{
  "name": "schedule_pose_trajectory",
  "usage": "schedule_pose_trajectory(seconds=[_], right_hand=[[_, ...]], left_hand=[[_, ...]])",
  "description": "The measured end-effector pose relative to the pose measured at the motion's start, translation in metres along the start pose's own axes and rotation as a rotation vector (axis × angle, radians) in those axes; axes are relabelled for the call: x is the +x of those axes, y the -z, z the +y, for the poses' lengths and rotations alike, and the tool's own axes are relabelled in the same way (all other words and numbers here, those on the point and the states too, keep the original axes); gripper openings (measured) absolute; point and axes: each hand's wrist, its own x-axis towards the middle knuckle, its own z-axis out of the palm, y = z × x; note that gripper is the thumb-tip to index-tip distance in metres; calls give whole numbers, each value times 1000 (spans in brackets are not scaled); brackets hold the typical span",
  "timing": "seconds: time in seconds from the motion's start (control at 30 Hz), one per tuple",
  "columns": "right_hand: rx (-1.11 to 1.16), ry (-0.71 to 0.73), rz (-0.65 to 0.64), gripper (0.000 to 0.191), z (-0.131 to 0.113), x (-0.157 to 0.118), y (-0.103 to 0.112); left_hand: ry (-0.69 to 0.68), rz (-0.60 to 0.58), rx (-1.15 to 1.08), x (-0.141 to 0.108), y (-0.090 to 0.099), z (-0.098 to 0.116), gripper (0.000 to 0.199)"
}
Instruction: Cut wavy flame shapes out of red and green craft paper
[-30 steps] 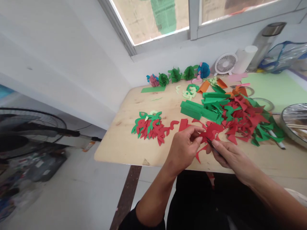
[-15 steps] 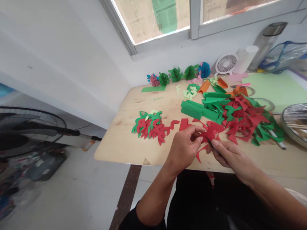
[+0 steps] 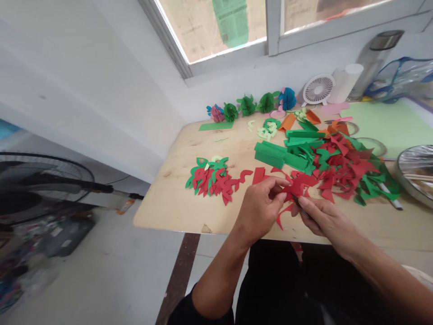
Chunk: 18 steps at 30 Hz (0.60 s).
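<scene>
My left hand [image 3: 265, 203] is closed in a pinch on a piece of red paper [image 3: 288, 193] near the table's front edge. In my right hand [image 3: 321, 216] is a pair of dark scissors [image 3: 296, 201], mostly hidden by the fingers, with the blades at the red paper. Red offcuts [image 3: 280, 220] lie under and around both hands. A folded red paper strip [image 3: 259, 175] rests just beyond the left hand. To the left is a small pile of cut red and green shapes [image 3: 216, 180].
On the wooden table [image 3: 162, 198], green folded strips [image 3: 270, 153] and a heap of red and green scraps [image 3: 348, 167] spread rightward. A foil-lined bowl [image 3: 417, 174] stands at the right. Along the wall are paper honeycomb figures [image 3: 247, 105], a small white fan [image 3: 318, 89] and a bottle [image 3: 375, 63].
The view has shifted very slightly. Both hands stay in nearly the same place, with the scissors still at the red paper.
</scene>
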Motion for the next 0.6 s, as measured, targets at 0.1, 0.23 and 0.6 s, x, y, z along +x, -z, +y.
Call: schedule_pose_trajectory(seconds=[0.1,0.23,0.6], right_hand=[[6,0,6,48,1,0,0],[5,-4,9,47,1,-1,1],[-33,2,5,49,-3,0,1]], left_hand=[[-1,-3,2,0,0,0,21],[2,-1,0,1,0,1,21],[-1,-17,-35,0,0,-3,22]])
